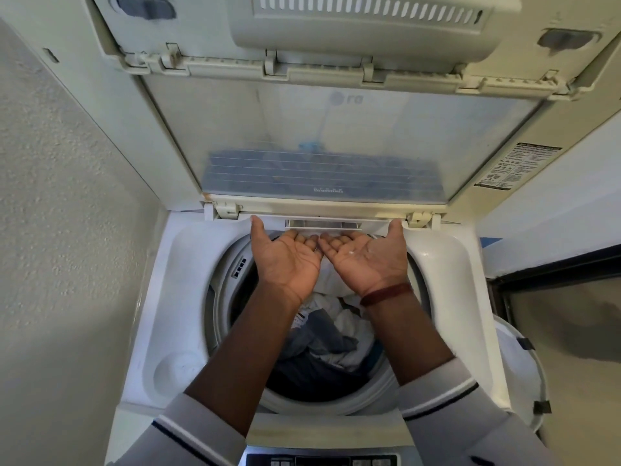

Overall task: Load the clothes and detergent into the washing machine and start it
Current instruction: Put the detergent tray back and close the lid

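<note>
A white top-loading washing machine (151, 297) stands open, its folded lid (322, 146) raised at the back. Inside the drum (221, 297) lie white, grey and blue clothes (332, 334). My left hand (289, 260) and my right hand (366, 260) are side by side over the drum, palms up and fingers spread. Their fingertips reach under the detergent drawer (322, 224) at the back rim, and the thumbs rest at its two ends. A few white specks sit on my right palm. Neither hand holds anything.
The control panel (322, 460) is at the near edge, under my sleeves. A textured wall (67, 196) runs close along the left. A white round basket (524, 364) stands on the floor to the right. A round recess (174, 368) sits in the top deck at front left.
</note>
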